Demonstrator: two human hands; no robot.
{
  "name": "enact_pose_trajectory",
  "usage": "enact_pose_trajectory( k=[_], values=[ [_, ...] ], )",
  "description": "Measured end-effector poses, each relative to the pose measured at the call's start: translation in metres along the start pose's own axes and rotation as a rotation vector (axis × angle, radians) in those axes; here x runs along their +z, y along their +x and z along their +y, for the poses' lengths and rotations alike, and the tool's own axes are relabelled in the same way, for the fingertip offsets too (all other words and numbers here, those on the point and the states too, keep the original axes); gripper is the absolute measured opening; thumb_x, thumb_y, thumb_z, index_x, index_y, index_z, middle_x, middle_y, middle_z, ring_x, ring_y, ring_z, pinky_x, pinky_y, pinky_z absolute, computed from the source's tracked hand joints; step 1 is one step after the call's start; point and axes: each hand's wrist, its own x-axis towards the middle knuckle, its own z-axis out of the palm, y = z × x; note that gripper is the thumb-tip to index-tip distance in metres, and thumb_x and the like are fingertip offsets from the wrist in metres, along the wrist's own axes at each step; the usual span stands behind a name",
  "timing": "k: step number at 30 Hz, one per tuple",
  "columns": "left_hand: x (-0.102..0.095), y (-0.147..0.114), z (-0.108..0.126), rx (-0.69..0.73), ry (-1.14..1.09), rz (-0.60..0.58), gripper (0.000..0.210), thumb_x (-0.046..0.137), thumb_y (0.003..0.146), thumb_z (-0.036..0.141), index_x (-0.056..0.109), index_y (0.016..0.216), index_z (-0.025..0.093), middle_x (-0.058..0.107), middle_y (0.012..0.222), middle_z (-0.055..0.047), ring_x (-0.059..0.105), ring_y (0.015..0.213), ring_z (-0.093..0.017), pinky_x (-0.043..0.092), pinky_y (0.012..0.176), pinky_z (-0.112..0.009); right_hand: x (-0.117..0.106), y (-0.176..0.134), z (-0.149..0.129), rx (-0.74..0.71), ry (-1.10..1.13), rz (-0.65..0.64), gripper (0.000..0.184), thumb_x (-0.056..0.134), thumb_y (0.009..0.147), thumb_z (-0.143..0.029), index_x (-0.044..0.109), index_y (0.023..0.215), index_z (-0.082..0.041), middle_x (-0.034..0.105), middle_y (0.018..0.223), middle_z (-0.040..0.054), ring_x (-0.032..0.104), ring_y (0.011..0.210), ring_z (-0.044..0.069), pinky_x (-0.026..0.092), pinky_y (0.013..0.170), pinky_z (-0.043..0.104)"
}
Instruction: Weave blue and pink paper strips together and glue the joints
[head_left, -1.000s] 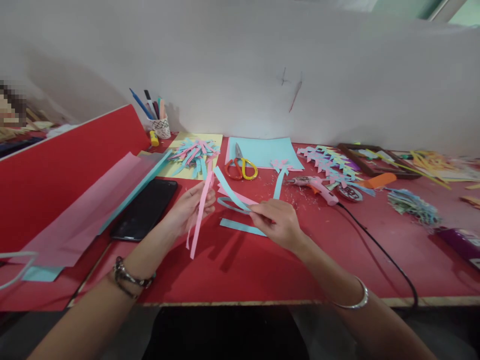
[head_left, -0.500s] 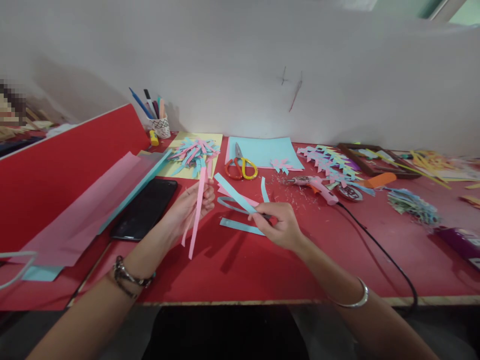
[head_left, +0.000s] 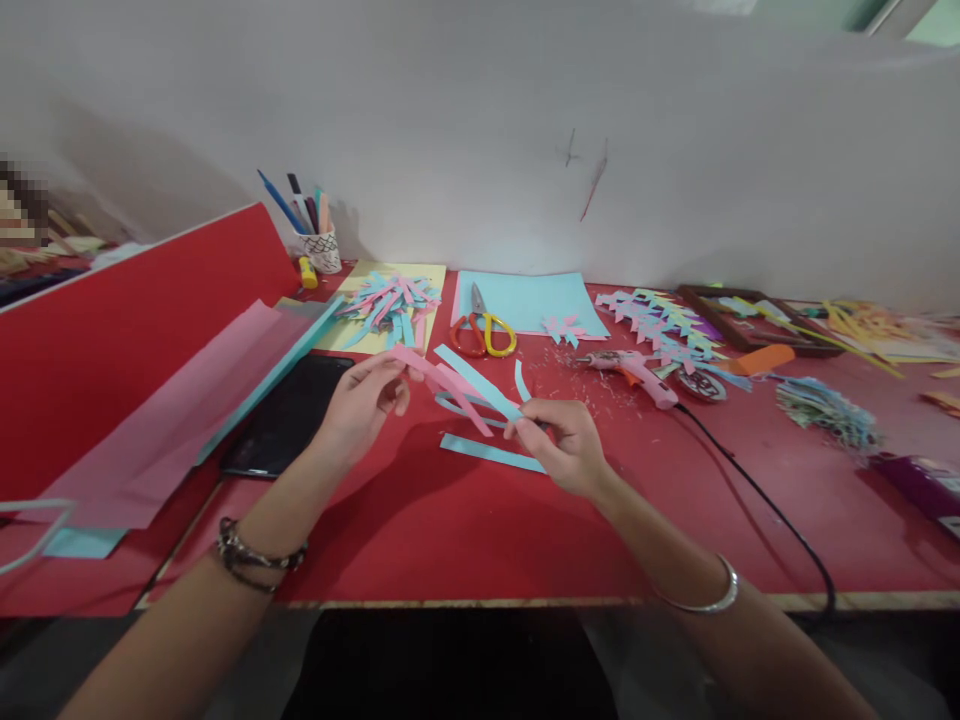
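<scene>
A pale, bare wall [head_left: 450, 130] rises behind the long red table [head_left: 562, 540], which fills the room in front of me. On the left a red board [head_left: 150, 290] leans at a slant, with a large pink sheet [head_left: 195, 420] lying against it. Two forearms come in over the near edge. The left hand [head_left: 367, 405] pinches one end of a pink strip [head_left: 427, 368] in its fingertips, and the right hand [head_left: 562, 445] grips the lower end of a blue strip [head_left: 474, 377] between thumb and fingers. Both strips lie between the hands, over the middle of the table, close together; I can't tell whether they touch. Just below them, another blue piece [head_left: 491, 453] lies flat.

Toward the back right sits a dark-rimmed tray [head_left: 817, 350] with pale scraps [head_left: 735, 306] inside and a yellow stick [head_left: 825, 340] slanting across it. Against the wall, back left, a small patterned cup [head_left: 322, 252] stands upright, holding a cluster of pens [head_left: 300, 208].
</scene>
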Motion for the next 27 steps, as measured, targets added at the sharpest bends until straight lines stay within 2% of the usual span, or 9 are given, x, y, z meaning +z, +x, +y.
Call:
enact_pose_trajectory(
  k=[4, 8, 11, 15, 20, 23, 27],
  values=[
    [-0.002, 0.001, -0.003, 0.069, -0.007, -0.029, 0.023, 0.048, 0.075, 0.022, 0.067, 0.062, 0.019, 0.059, 0.061, -0.001, 0.040, 0.044, -0.007, 0.034, 0.042, -0.021, 0.000, 0.000, 0.001, 0.009, 0.008, -0.003, 0.027, 0.042, 0.076, -0.022, 0.055, 0.053, -0.017, 0.050, 0.044, -0.0033, 0.038, 0.038, 0.005, 0.029, 0.039, 0.018],
    [-0.003, 0.001, -0.006, 0.218, 0.060, -0.023, 0.014, 0.056, 0.071, 0.021, 0.067, 0.062, 0.021, 0.053, 0.053, 0.003, 0.042, 0.050, -0.007, 0.039, 0.055, -0.019, 0.000, 0.000, 0.001, 0.008, 0.022, 0.001, 0.026, 0.043, 0.076, -0.021, 0.055, 0.053, -0.017, 0.048, 0.043, -0.0040, 0.037, 0.038, 0.004, 0.028, 0.039, 0.018],
    [-0.005, 0.002, -0.009, 0.215, 0.146, -0.017, 0.009, 0.060, 0.068, 0.019, 0.068, 0.068, 0.022, 0.055, 0.056, 0.003, 0.045, 0.054, -0.008, 0.040, 0.059, -0.019, -0.001, 0.000, 0.000, 0.010, 0.052, 0.001, 0.026, 0.042, 0.076, -0.020, 0.055, 0.054, -0.017, 0.046, 0.042, -0.0046, 0.035, 0.037, 0.004, 0.027, 0.038, 0.017],
    [-0.006, 0.003, -0.012, 0.180, 0.222, 0.000, 0.014, 0.061, 0.068, 0.023, 0.070, 0.079, 0.022, 0.063, 0.069, 0.001, 0.049, 0.060, -0.009, 0.041, 0.060, -0.020, -0.001, 0.001, -0.001, 0.022, 0.098, -0.022, 0.026, 0.042, 0.076, -0.021, 0.054, 0.053, -0.017, 0.045, 0.042, -0.0047, 0.034, 0.037, 0.004, 0.026, 0.036, 0.017],
    [-0.003, 0.001, -0.011, 0.160, 0.290, -0.004, 0.018, 0.062, 0.066, 0.025, 0.069, 0.082, 0.020, 0.067, 0.077, -0.001, 0.052, 0.063, -0.009, 0.043, 0.061, -0.019, 0.000, 0.000, 0.000, 0.015, 0.087, -0.082, 0.026, 0.041, 0.076, -0.022, 0.053, 0.053, -0.016, 0.047, 0.044, -0.0035, 0.038, 0.039, 0.004, 0.030, 0.039, 0.017],
    [-0.003, 0.000, -0.009, 0.195, 0.355, -0.013, 0.021, 0.060, 0.067, 0.030, 0.068, 0.083, 0.019, 0.068, 0.079, -0.001, 0.053, 0.062, -0.009, 0.044, 0.061, -0.020, 0.001, -0.001, 0.002, 0.011, 0.029, -0.100, 0.027, 0.041, 0.076, -0.023, 0.052, 0.053, -0.016, 0.047, 0.045, -0.0032, 0.039, 0.041, 0.005, 0.032, 0.042, 0.017],
    [-0.005, 0.000, -0.007, 0.315, 0.532, 0.010, 0.022, 0.057, 0.070, 0.032, 0.068, 0.083, 0.018, 0.068, 0.076, -0.001, 0.054, 0.060, -0.011, 0.046, 0.060, -0.023, 0.003, 0.000, 0.005, 0.008, -0.020, -0.109, 0.026, 0.041, 0.076, -0.021, 0.049, 0.052, -0.016, 0.046, 0.046, -0.0031, 0.039, 0.042, 0.005, 0.030, 0.042, 0.016]
  ],
)
